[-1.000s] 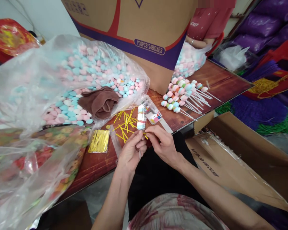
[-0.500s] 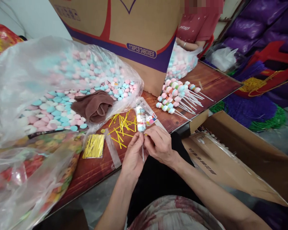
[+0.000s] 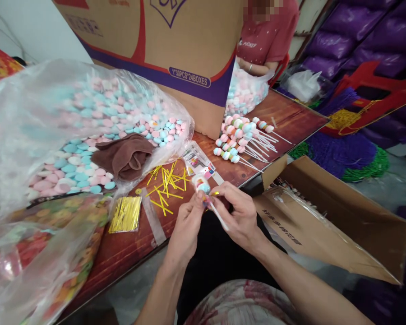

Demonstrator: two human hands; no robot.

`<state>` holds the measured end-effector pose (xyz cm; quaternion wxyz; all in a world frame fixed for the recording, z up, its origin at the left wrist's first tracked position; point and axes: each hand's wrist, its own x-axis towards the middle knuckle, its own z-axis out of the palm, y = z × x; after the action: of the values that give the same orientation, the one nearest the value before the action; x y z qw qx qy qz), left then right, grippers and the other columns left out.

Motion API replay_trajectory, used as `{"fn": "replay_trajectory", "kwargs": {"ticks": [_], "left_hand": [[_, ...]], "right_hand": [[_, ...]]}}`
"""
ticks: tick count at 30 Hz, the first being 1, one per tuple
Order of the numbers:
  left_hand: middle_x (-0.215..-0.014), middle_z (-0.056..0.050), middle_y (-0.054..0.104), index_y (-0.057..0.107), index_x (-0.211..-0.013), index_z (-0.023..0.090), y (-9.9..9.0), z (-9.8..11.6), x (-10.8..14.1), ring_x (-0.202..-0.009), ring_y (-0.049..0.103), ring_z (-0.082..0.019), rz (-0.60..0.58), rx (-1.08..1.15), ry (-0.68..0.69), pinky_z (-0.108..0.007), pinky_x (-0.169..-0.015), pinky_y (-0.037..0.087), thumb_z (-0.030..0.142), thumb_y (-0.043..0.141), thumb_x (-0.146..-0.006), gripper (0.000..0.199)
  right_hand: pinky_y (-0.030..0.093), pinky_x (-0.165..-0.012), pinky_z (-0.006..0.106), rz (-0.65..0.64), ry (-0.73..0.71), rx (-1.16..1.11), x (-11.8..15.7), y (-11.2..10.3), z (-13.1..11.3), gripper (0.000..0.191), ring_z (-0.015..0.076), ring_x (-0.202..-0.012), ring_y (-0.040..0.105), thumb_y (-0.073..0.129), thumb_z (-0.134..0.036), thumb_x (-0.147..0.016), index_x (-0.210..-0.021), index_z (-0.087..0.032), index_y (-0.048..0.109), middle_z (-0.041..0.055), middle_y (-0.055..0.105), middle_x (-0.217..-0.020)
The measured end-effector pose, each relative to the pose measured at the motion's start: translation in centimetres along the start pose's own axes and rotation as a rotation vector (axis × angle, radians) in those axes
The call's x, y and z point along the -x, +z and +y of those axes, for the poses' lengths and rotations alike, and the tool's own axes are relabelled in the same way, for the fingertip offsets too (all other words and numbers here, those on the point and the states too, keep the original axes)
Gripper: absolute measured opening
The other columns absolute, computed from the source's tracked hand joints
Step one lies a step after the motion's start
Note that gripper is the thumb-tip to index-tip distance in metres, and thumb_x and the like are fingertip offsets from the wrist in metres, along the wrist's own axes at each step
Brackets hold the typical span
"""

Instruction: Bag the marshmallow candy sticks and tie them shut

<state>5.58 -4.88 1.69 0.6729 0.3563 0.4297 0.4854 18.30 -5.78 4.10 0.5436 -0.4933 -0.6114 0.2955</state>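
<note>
My left hand [image 3: 188, 223] is closed around the neck of a marshmallow skewer [image 3: 202, 184], its pastel pieces covered by a clear printed wrapper. The white stick slants down to the right, under my right hand [image 3: 242, 214]. Between that hand's thumb and forefinger a gold twist tie [image 3: 216, 193] shows, close to the wrapper's gathered end. Loose gold twist ties [image 3: 167, 185] lie scattered on the table left of the skewer. Just beyond it are flat printed wrappers [image 3: 196, 159]. Finished-looking marshmallow skewers [image 3: 238, 135] are piled to the right, sticks pointing toward me.
A big clear bag of marshmallows [image 3: 77, 108] covers the left, with a brown cloth [image 3: 123, 155] on it. Nearer lies a packet of twist ties [image 3: 125, 214]. A tall carton [image 3: 189, 49] stands behind; an open carton [image 3: 325, 225] is at right. A co-worker [image 3: 269, 40] sits beyond.
The skewer has tipped, its stick swinging from upright to a rightward slant. My right hand has moved slightly right, away from my left. The whole view has shifted a little.
</note>
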Motion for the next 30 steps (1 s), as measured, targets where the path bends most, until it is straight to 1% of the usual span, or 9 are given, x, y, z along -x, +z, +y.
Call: {"fn": "replay_trajectory", "kwargs": {"ticks": [4,6,8,12,14,16,19,23,30], "left_hand": [[-0.080,-0.005,0.068,0.075,-0.080,0.017,0.9,-0.4,0.0,-0.079,0.060,-0.017,-0.025,0.048,-0.043,-0.030,-0.081,0.048,0.039,0.075,-0.078,0.023],[-0.074,-0.003,0.067,0.074,-0.081,0.017,1.6,-0.7,-0.1,-0.068,0.057,-0.015,0.057,-0.039,0.001,-0.027,-0.069,0.046,0.035,0.075,-0.077,0.018],[-0.066,-0.002,0.063,0.071,-0.070,0.018,2.4,-1.2,-0.5,-0.063,0.053,-0.014,0.045,-0.226,0.093,-0.026,-0.063,0.042,0.030,0.074,-0.077,0.014],[-0.074,-0.005,0.067,0.069,-0.064,0.021,3.0,-1.3,-3.3,-0.076,0.058,-0.020,-0.203,-0.562,0.335,-0.032,-0.076,0.043,0.026,0.065,-0.085,0.022],[-0.084,-0.007,0.068,0.072,-0.076,0.023,2.3,-0.9,-5.8,-0.085,0.058,-0.023,-0.095,-0.687,0.457,-0.036,-0.086,0.040,0.026,0.066,-0.084,0.011],[-0.092,-0.009,0.065,0.072,-0.088,0.022,1.2,-0.6,-8.4,-0.091,0.056,-0.026,0.128,-0.891,0.504,-0.039,-0.091,0.038,0.023,0.070,-0.078,0.010],[-0.087,-0.008,0.061,0.066,-0.080,0.020,-0.3,-0.6,-11.3,-0.087,0.054,-0.025,0.250,-1.084,0.433,-0.038,-0.084,0.041,0.018,0.072,-0.073,0.010],[-0.068,-0.003,0.058,0.058,-0.065,0.021,-0.9,-1.0,-12.3,-0.070,0.052,-0.021,0.249,-1.151,0.378,-0.034,-0.072,0.039,0.019,0.065,-0.078,0.015],[-0.069,0.000,0.059,0.061,-0.073,0.019,-0.2,0.0,-9.3,-0.066,0.053,-0.015,0.208,-0.671,0.448,-0.027,-0.065,0.039,0.023,0.065,-0.080,0.010]], "right_hand": [[0.045,-0.066,0.028,-0.124,0.255,-0.250,1.7,-1.3,0.8,0.020,0.0147,-0.069,0.056,0.056,-0.031,-0.093,-0.087,-0.018,0.070,0.0034,0.064,-0.077],[0.045,-0.062,0.028,-0.231,0.402,-0.382,2.9,-2.1,1.4,0.027,0.0139,-0.064,0.055,0.055,-0.038,-0.094,-0.089,-0.017,0.071,0.0032,0.065,-0.074],[0.040,-0.055,0.026,-0.213,0.529,-0.481,4.1,-2.7,2.2,0.025,0.0112,-0.055,0.050,0.062,-0.039,-0.090,-0.084,-0.017,0.070,0.0022,0.064,-0.071],[0.033,-0.048,0.023,0.160,0.670,-0.662,5.6,-5.4,4.4,0.017,0.0064,-0.047,0.036,0.075,-0.033,-0.079,-0.074,-0.019,0.067,-0.0020,0.057,-0.065],[0.035,-0.048,0.023,0.398,0.630,-0.752,5.5,-8.2,5.8,0.016,0.0058,-0.046,0.032,0.078,-0.032,-0.073,-0.075,-0.021,0.066,-0.0035,0.055,-0.066],[0.038,-0.049,0.023,0.569,0.600,-0.793,4.9,-11.3,7.1,0.017,0.0060,-0.048,0.032,0.075,-0.036,-0.076,-0.086,-0.024,0.069,-0.0034,0.057,-0.071],[0.038,-0.047,0.023,0.613,0.581,-0.722,3.8,-14.1,8.0,0.022,0.0069,-0.049,0.034,0.065,-0.043,-0.083,-0.094,-0.025,0.071,-0.0010,0.059,-0.077],[0.034,-0.045,0.022,0.427,0.597,-0.646,2.9,-11.2,7.3,0.019,0.0071,-0.050,0.037,0.071,-0.036,-0.077,-0.090,-0.021,0.072,-0.0017,0.055,-0.071],[0.033,-0.036,0.020,0.131,0.592,-0.418,0.2,-2.2,5.3,0.031,0.0073,-0.045,0.045,0.071,-0.045,-0.078,-0.090,-0.016,0.067,0.0004,0.063,-0.071]]}}
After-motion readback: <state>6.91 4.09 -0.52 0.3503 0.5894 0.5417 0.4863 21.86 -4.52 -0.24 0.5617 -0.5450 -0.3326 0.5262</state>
